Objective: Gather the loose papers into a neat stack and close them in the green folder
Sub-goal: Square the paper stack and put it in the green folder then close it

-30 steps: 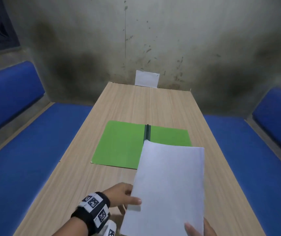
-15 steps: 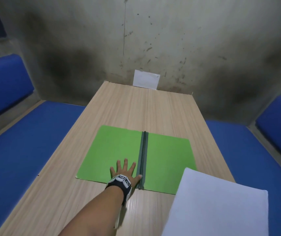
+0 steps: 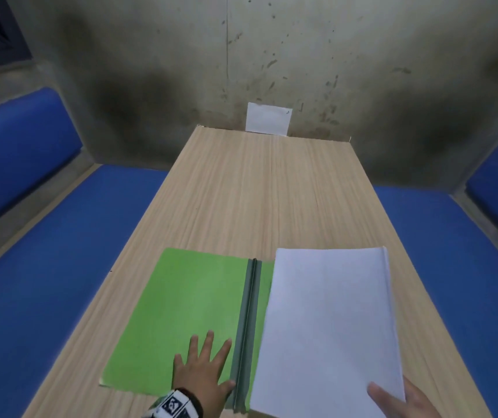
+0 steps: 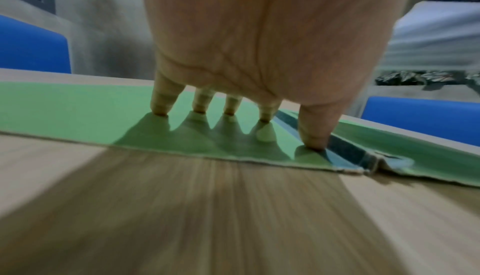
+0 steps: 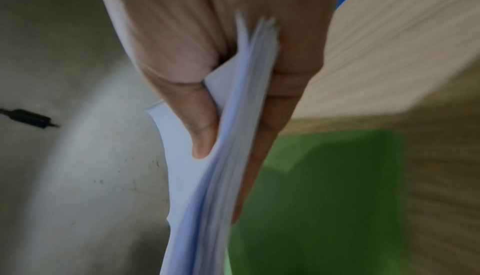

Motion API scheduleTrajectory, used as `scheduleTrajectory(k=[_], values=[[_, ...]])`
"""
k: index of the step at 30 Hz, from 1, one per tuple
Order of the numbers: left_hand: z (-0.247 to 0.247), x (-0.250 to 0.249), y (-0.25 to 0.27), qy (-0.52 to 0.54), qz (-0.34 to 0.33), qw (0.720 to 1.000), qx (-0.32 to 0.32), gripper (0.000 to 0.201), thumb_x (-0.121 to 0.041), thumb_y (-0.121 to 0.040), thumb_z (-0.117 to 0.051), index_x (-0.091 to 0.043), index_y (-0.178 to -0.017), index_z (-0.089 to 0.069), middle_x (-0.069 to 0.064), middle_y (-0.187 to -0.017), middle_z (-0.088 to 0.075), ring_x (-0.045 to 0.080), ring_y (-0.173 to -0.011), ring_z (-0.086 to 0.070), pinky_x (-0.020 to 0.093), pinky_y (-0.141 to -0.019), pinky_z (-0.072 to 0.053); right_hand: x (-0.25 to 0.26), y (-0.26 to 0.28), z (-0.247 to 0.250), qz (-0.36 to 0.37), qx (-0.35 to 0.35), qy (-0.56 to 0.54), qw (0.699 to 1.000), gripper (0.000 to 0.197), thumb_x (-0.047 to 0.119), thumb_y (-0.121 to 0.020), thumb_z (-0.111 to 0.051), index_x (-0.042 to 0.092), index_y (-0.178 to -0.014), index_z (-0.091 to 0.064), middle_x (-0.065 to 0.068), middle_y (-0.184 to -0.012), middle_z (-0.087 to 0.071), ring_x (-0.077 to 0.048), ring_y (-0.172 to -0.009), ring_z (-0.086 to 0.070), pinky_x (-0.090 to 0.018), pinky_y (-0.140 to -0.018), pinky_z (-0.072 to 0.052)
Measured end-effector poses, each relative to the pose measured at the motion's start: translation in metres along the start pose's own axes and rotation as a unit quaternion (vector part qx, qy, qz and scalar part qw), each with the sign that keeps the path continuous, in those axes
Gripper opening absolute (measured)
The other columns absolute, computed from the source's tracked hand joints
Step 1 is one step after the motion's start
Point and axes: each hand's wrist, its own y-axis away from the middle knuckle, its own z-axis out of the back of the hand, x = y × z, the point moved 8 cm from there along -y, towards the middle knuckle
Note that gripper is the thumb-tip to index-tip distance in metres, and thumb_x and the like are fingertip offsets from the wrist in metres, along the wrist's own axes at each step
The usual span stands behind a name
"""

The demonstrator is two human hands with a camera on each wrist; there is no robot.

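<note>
The green folder [image 3: 181, 315] lies open on the wooden table [image 3: 266, 191], its dark spine [image 3: 249, 324] down the middle. My left hand [image 3: 204, 369] presses flat on the left flap near its front edge, fingers [image 4: 159, 103] spread straight, thumb beside the spine. My right hand [image 3: 404, 399] grips the near right corner of a stack of white papers [image 3: 332, 324], thumb on top, fingers beneath [image 5: 262, 139]. The stack [image 5: 207, 197] hovers over the folder's right flap [image 5: 324, 197] and hides most of it.
A small white sheet [image 3: 268, 118] leans on the stained wall at the table's far end. Blue padded benches [image 3: 45, 282] run along both sides of the table, the right one [image 3: 452, 267] close to the stack.
The paper stack has moved left and forward, from off the table's right corner to over the folder's right flap. My left hand stays flat on the left flap.
</note>
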Motion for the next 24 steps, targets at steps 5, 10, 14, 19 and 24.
scheduleTrajectory(k=[5, 10, 14, 19, 24], values=[[-0.054, 0.011, 0.054, -0.026, 0.022, 0.998, 0.057, 0.087, -0.069, -0.08, -0.037, -0.04, -0.143, 0.015, 0.003, -0.155, 0.024, 0.034, -0.144, 0.016, 0.061, -0.114, -0.003, -0.051, 0.023, -0.043, -0.117, 0.089, 0.049, 0.988, 0.066, 0.009, -0.054, -0.087, -0.004, -0.113, -0.059, -0.006, -0.082, -0.078, -0.015, -0.073, -0.074, -0.018, -0.053, -0.055], [-0.076, 0.014, 0.082, -0.025, 0.031, 0.997, 0.064, 0.087, -0.069, -0.08, -0.038, -0.041, -0.142, 0.016, 0.002, -0.155, 0.024, 0.034, -0.144, 0.015, 0.061, -0.114, -0.004, -0.093, 0.037, -0.039, -0.158, 0.106, 0.07, 0.979, 0.094, 0.03, -0.028, -0.093, -0.001, -0.11, -0.062, -0.012, -0.092, -0.076, -0.023, -0.081, -0.074, -0.024, -0.058, -0.057], [-0.074, 0.015, 0.093, 0.0, 0.028, 0.999, 0.035, 0.084, -0.065, -0.082, -0.04, -0.041, -0.143, 0.012, 0.001, -0.156, 0.02, 0.033, -0.145, 0.012, 0.06, -0.114, -0.004, -0.11, 0.041, -0.024, -0.17, 0.083, 0.095, 0.977, 0.085, 0.02, -0.036, -0.09, 0.001, -0.113, -0.059, -0.006, -0.085, -0.077, -0.019, -0.075, -0.074, -0.023, -0.055, -0.057], [-0.043, 0.036, 0.106, 0.149, 0.068, 0.983, -0.085, 0.073, -0.051, -0.085, -0.048, -0.035, -0.146, -0.01, -0.001, -0.158, -0.008, 0.023, -0.145, -0.012, 0.045, -0.117, -0.018, -0.122, 0.039, -0.009, -0.166, 0.046, 0.152, 0.973, 0.102, 0.052, -0.007, -0.089, 0.017, -0.099, -0.063, 0.0, -0.085, -0.076, -0.024, -0.083, -0.071, -0.034, -0.067, -0.053], [-0.019, 0.13, 0.112, 0.195, 0.223, 0.943, -0.149, 0.08, -0.05, -0.078, -0.061, -0.023, -0.144, -0.024, 0.006, -0.15, -0.027, 0.028, -0.135, -0.031, 0.046, -0.109, -0.036, -0.11, 0.041, -0.016, -0.132, 0.025, 0.229, 0.964, 0.052, 0.007, -0.072, -0.075, 0.0, -0.12, -0.056, -0.013, -0.099, -0.065, -0.023, -0.083, -0.062, -0.027, -0.064, -0.047]])
